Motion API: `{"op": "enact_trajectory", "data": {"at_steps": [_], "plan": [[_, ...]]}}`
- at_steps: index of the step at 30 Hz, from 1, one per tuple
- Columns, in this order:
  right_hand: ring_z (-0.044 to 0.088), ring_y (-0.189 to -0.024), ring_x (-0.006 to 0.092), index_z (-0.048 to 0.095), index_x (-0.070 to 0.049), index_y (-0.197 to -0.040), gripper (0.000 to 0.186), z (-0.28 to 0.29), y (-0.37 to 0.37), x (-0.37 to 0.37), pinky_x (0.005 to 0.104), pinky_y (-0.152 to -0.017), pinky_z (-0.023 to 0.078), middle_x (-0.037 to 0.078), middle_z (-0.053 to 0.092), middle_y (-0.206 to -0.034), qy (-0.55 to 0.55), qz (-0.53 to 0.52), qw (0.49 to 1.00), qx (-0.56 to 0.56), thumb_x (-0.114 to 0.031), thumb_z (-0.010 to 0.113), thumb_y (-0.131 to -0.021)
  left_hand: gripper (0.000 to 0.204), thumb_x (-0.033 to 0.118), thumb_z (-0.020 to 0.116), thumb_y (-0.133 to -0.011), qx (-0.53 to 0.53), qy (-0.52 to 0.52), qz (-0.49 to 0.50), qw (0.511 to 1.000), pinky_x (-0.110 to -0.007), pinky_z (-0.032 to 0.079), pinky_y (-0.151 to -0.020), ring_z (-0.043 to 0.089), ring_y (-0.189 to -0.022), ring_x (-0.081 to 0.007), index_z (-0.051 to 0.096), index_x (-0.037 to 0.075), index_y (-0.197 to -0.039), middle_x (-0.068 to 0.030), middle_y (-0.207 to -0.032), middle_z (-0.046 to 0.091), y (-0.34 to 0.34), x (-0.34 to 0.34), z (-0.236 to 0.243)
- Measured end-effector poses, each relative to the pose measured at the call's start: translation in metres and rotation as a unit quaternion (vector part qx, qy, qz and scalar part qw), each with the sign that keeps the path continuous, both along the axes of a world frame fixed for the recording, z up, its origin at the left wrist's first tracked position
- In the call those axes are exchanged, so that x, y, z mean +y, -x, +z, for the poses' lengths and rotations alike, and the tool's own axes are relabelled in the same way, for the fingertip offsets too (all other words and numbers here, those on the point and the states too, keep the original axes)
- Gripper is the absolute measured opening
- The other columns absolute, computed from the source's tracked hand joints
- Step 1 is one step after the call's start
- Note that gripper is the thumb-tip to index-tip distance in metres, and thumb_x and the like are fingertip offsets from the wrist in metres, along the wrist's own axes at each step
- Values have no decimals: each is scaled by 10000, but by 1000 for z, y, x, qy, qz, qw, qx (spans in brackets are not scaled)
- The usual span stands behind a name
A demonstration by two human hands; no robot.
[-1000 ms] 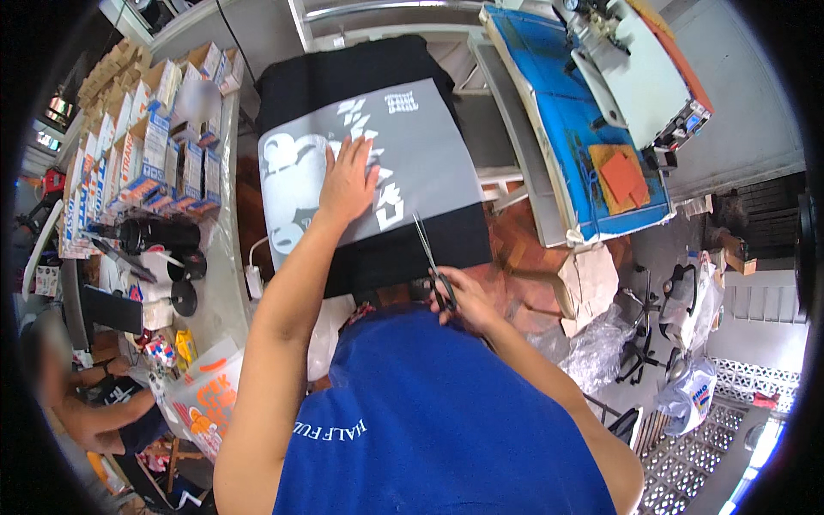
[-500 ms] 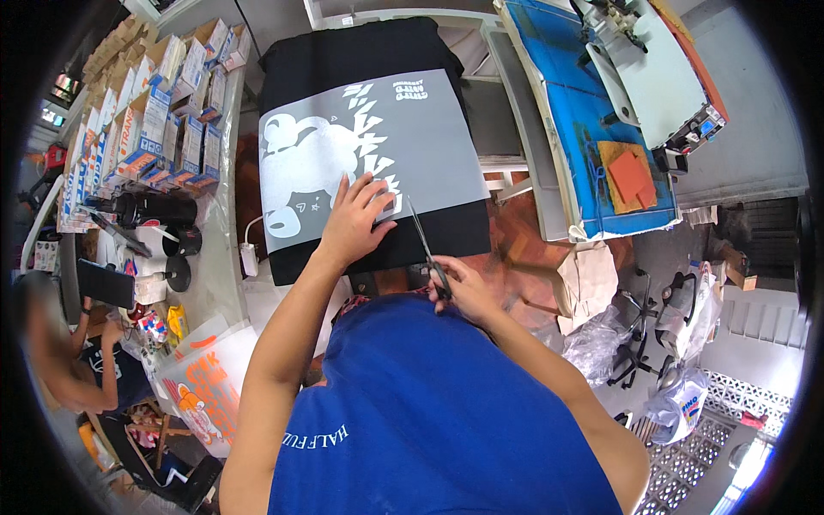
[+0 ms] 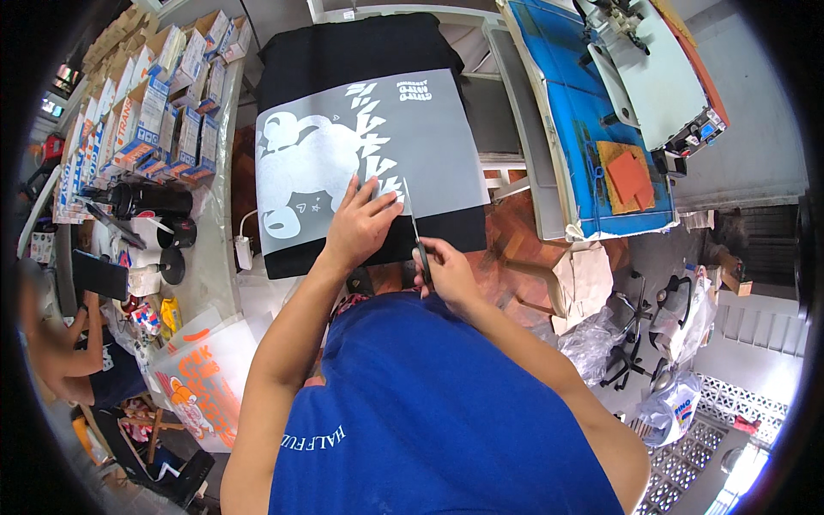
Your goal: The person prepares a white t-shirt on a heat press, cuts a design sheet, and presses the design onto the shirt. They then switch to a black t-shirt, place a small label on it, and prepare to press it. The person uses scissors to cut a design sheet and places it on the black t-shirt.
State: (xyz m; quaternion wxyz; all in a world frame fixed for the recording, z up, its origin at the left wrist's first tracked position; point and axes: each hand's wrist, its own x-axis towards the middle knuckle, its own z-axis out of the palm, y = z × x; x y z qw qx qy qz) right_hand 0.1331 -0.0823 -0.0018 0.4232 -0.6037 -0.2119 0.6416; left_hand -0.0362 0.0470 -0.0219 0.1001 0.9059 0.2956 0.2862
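A translucent sheet of transfer film (image 3: 438, 154) with white mirrored prints, a rounded cartoon figure among them, lies on black fabric (image 3: 360, 51) in front of me. My left hand (image 3: 362, 225) rests flat on the sheet's near part, its fingers spread beside the white lettering. In my right hand (image 3: 448, 275) is a pair of dark-handled scissors (image 3: 420, 253), gripped by the handles. Their thin blades point away from me and reach over the sheet's near edge, just right of my left fingertips. Whether the blades touch the film I cannot tell.
Several long boxes (image 3: 137, 120) of rolls crowd the left table. A person (image 3: 81, 343) holding a tablet (image 3: 100, 275) stands at the left. To the right is a blue-topped table (image 3: 566, 112) with a press machine (image 3: 639, 77). Brown paper (image 3: 582, 283) hangs below it.
My right hand has shifted slightly left and away from me, carrying the scissors farther over the sheet. My left hand has moved a little right, its fingers flatter. The person's tablet has lowered slightly in view.
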Motion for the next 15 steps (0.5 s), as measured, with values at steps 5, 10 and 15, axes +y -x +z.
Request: {"op": "enact_trajectory", "data": {"at_steps": [5,10,15], "plan": [[576,-590,89,567,-9,-1289,423,5,-1,18,237,-411,452,14,576,-796,1,-18,1000,25,-239,682,-953,256,68,680,-805,-23,-11,-4,1000,-518,419,-1087,625,-1159,-321,715,106,-1055,-50,-1134,706,0,-6,5],[570,-582,90,570,-22,-1289,390,5,0,25,241,-402,437,19,578,-804,21,-16,1000,-3,-220,660,-965,268,60,665,-790,-58,-6,-5,998,-474,512,-995,668,-1081,-323,705,96,-1053,-66,-1111,711,-1,-9,12],[580,-590,105,573,-33,-1289,331,2,-3,49,249,-399,432,30,587,-801,4,-24,999,-23,-191,584,-999,280,53,652,-771,-80,-12,-12,997,-460,548,-944,686,-1042,-328,701,81,-1045,-80,-1093,718,1,-14,24]]}}
